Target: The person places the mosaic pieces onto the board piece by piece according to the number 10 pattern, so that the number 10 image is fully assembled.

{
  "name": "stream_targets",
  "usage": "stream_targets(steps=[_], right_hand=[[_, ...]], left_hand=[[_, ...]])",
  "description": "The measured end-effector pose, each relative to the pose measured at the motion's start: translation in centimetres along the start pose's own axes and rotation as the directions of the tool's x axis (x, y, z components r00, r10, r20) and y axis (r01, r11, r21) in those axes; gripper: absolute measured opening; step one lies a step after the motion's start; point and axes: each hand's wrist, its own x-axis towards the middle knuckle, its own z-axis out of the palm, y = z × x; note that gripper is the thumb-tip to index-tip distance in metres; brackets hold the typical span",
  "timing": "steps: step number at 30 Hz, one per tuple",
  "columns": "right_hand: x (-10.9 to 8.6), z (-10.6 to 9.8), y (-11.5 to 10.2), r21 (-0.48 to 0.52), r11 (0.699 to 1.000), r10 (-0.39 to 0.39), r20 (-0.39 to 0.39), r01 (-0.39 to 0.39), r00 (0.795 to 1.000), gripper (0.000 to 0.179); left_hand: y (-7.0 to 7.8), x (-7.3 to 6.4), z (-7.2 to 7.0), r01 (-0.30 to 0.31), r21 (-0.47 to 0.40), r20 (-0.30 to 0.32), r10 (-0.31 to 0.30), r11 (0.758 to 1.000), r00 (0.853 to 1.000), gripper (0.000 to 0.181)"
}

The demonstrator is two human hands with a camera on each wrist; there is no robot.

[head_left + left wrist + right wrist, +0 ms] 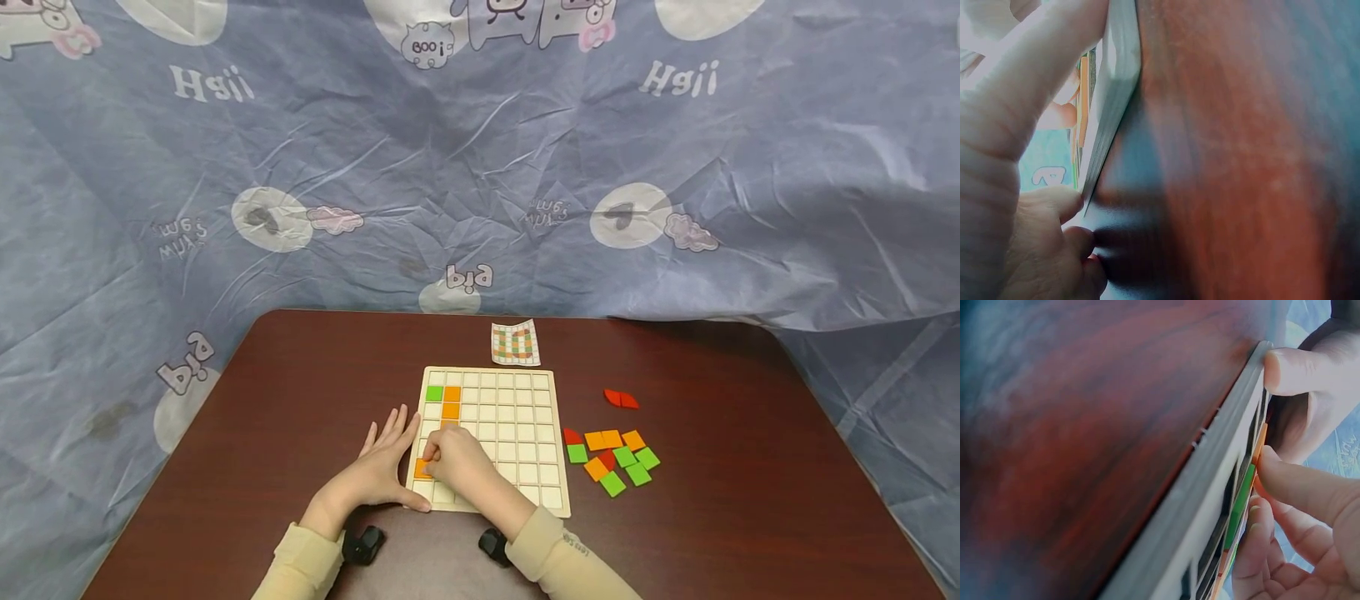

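Note:
A pale gridded board (516,433) lies on the table, with a green square tile (434,393) and several orange square tiles (452,394) in its left columns. My left hand (378,473) spreads along the board's left side, its thumb on the near left corner. Over the lower left cells, my right hand (461,461) has curled fingers and pinches an orange square tile (422,469) at the leftmost column. In the right wrist view, the thumb touches this orange tile (1260,442), and a green tile (1239,506) sits beside it. My right hand hides part of the board in the head view.
Loose green tiles (638,474), orange tiles (594,440) and red curved pieces (621,399) lie right of the board. A printed pattern card (515,342) lies beyond its far edge. A patterned blue cloth (480,167) hangs behind the dark wooden table (337,358).

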Motion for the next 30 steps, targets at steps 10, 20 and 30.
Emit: stream_targets(steps=[10, 20, 30], right_hand=[[-0.1, -1.1, 0.8, 0.138, 0.990, 0.012, 0.010, -0.013, 1.000, 0.009], [-0.4, -5.9, 2.8, 0.336, 0.939, 0.078, 0.000, -0.073, 0.997, 0.016], [-1.2, -10.0, 6.5, 0.397, 0.903, 0.203, -0.063, -0.162, 0.977, 0.019]], left_hand=[[0.0, 0.0, 0.0, 0.004, 0.005, 0.003, -0.004, 1.000, 1.000, 0.136], [0.3, 0.1, -0.1, 0.017, 0.008, -0.004, -0.017, 1.000, 1.000, 0.137], [0.5, 0.0, -0.1, 0.022, -0.008, 0.004, -0.022, 1.000, 1.000, 0.138]])
